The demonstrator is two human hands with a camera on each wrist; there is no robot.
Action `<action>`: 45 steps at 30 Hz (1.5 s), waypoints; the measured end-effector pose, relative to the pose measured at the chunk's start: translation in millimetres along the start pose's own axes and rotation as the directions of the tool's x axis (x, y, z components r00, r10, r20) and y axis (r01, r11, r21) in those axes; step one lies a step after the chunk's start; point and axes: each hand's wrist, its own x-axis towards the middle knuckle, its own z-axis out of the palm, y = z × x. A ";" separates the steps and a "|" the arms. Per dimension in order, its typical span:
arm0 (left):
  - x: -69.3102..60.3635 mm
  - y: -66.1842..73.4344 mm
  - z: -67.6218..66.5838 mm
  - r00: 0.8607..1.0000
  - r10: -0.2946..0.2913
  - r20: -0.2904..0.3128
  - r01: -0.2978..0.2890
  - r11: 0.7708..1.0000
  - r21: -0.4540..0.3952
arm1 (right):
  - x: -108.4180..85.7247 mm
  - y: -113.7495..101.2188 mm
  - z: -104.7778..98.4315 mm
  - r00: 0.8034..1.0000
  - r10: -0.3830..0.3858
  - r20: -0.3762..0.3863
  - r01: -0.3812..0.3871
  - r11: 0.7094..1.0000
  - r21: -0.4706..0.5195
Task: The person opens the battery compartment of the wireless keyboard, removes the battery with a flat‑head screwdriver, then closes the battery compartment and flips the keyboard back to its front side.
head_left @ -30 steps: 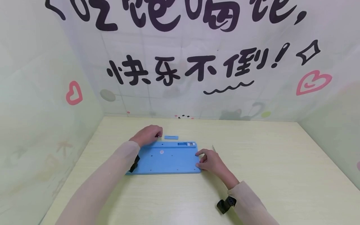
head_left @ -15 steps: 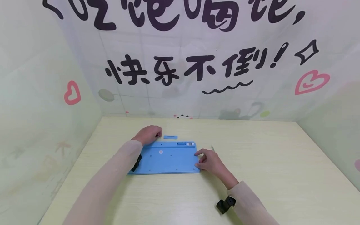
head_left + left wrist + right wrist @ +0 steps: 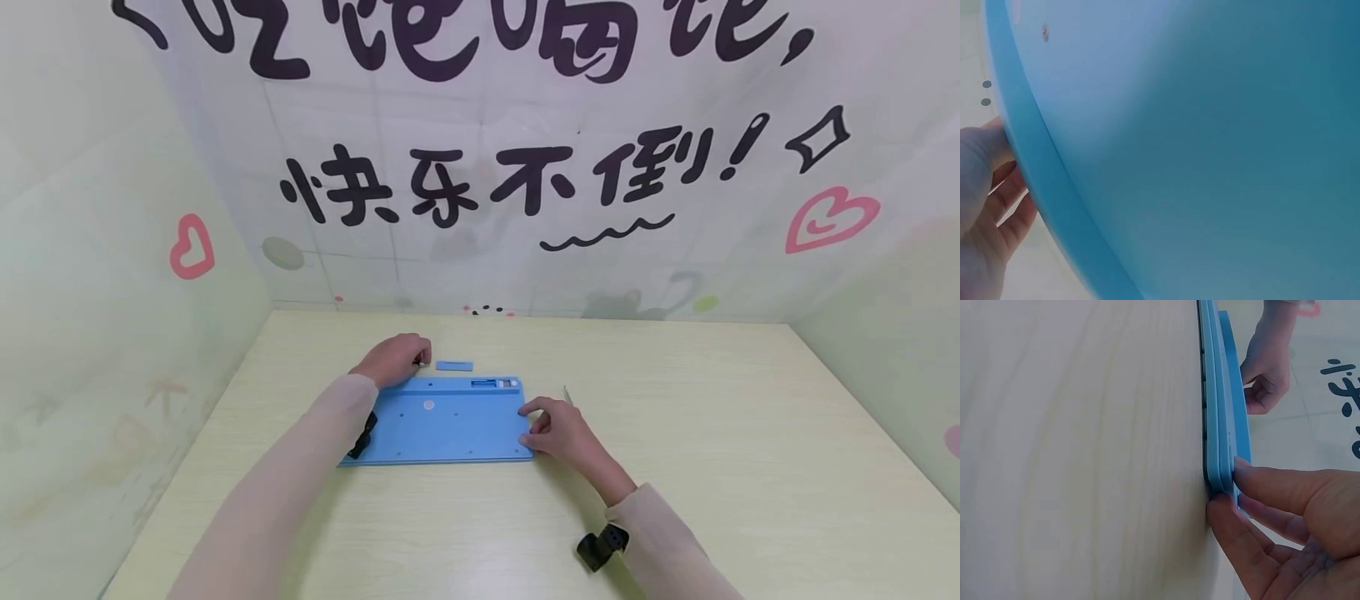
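A blue keyboard (image 3: pixel 457 429) lies on its face, underside up, with an uncovered battery compartment (image 3: pixel 495 384) near its far right corner. The right hand (image 3: pixel 561 432) pinches its right end between thumb and fingers, also seen close up in the right wrist view. At the far left edge is the left hand (image 3: pixel 396 358), its fingers curled around the edge; in the left wrist view the fingertips pass out of sight behind the keyboard (image 3: pixel 1179 156). A slim blue battery cover (image 3: pixel 454 366) lies just beyond the far edge, right of the left hand.
A thin pale metal-looking piece (image 3: pixel 567 395) lies beside the right hand, mostly hidden by it. The light wooden table (image 3: pixel 480 533) meets printed cloth walls (image 3: pixel 480 267) at the back and sides. Black wrist cameras sit on both forearms.
The view shifts very slightly. Both hands keep their places on the keyboard, and the keyboard and cover lie as before. Only the left hand's fingers shift a little.
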 end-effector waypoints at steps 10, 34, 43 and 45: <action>-4.0 2.4 -4.3 1.000 -0.020 0.018 0.020 1.000 -0.012 | -0.9 -0.1 -0.6 1.000 -0.005 0.001 0.005 1.000 0.007; -30.0 14.3 -15.2 1.000 0.001 0.024 0.001 0.997 -0.074 | -0.6 2.5 0.9 1.000 -0.008 -0.011 0.008 1.000 -0.013; -46.9 22.0 -14.3 0.999 -0.045 -0.003 0.045 0.995 -0.094 | -1.0 1.0 0.9 1.000 -0.006 -0.010 0.005 1.000 -0.017; -49.4 23.6 -12.5 0.998 -0.058 -0.019 0.056 0.993 -0.105 | -1.2 0.7 0.9 1.000 -0.006 -0.011 0.006 1.000 -0.018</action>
